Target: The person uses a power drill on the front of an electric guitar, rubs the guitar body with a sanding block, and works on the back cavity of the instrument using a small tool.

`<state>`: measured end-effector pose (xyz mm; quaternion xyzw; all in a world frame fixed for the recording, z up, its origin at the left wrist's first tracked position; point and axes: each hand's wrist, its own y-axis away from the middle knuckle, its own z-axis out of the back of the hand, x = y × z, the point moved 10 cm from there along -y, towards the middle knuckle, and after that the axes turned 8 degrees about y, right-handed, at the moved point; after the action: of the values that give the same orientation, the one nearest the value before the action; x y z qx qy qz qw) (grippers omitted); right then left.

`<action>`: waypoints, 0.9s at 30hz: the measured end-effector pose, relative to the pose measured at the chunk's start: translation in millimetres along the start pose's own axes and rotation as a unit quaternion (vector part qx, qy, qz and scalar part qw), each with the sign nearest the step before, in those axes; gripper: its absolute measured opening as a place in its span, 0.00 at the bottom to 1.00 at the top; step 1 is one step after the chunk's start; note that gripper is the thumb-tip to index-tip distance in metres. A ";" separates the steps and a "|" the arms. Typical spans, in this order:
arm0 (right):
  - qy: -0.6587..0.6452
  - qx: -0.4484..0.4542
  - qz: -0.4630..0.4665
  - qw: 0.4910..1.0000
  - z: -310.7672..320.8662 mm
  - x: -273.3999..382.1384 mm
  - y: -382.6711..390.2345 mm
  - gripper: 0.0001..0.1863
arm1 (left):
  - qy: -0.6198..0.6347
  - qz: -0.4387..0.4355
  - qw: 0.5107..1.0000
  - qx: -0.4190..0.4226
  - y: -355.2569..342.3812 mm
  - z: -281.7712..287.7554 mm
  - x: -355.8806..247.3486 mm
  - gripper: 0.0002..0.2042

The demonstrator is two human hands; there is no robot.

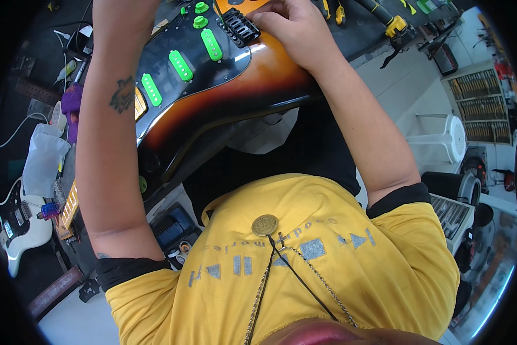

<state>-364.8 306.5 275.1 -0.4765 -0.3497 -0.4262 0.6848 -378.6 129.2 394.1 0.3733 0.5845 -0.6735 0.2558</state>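
Observation:
A sunburst electric guitar [275, 77] lies across the top middle, with a dark pickguard [175, 72], green pickups [181, 65] and knobs [200, 21]. My right hand [287, 26] has curled fingers at the black bridge [241, 29], its thumb beside the bridge's edge; whatever it grips is hidden. My left forearm [112, 132] reaches up over the left part of the guitar, and its hand is cut off by the top edge.
A dark bench [356, 23] holds yellow-handled tools [395, 26]. At left are a plastic bag [44, 161], cables and a white guitar [22, 233]. At right stand a white stool [454, 138], a slotted rack [481, 103] and black cylindrical containers [454, 187].

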 end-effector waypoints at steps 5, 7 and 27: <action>-0.006 0.001 0.003 1.000 0.6 -2.8 -0.2 0.18 | -0.036 -0.080 0.996 0.022 0.9 -5.6 -12.2 0.09; -0.011 0.001 0.003 1.000 0.8 -4.7 -0.2 0.17 | -0.018 -0.072 0.997 0.007 0.0 -8.4 -10.6 0.09; 0.001 0.000 0.009 1.000 1.0 -1.5 -0.4 0.18 | -0.031 -0.062 0.997 -0.025 0.4 3.3 -8.2 0.09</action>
<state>-365.8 307.7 274.3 -0.4794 -0.3449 -0.4201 0.6890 -374.2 125.1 400.6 0.3084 0.6147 -0.6848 0.2409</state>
